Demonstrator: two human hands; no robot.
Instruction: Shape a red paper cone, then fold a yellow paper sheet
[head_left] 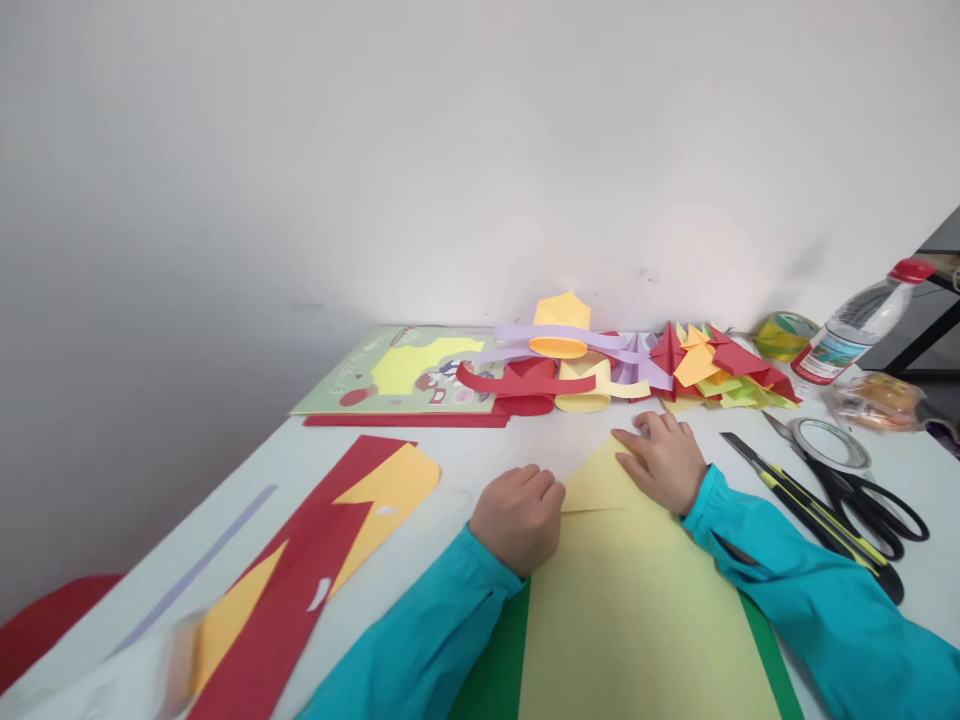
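A pale yellow sheet of paper (637, 610) lies in front of me, with its far left part folded over into a point. My left hand (519, 515) is closed at the left edge of that fold, its fingertips hidden behind the knuckles. At the folded tip, my right hand (664, 462) rests on the paper with thumb and forefinger apart and the other fingers bent. Beneath the yellow sheet, green paper (491, 660) shows along both sides.
Left are red paper (307, 560), orange cut pieces (397, 490) and a purple strip (199, 560). Right lie a utility knife (817, 515), scissors (862, 490) and a tape roll (830, 443). A bottle (855, 325), folded paper shapes (712, 365) and a green-covered pad (337, 385) line the wall.
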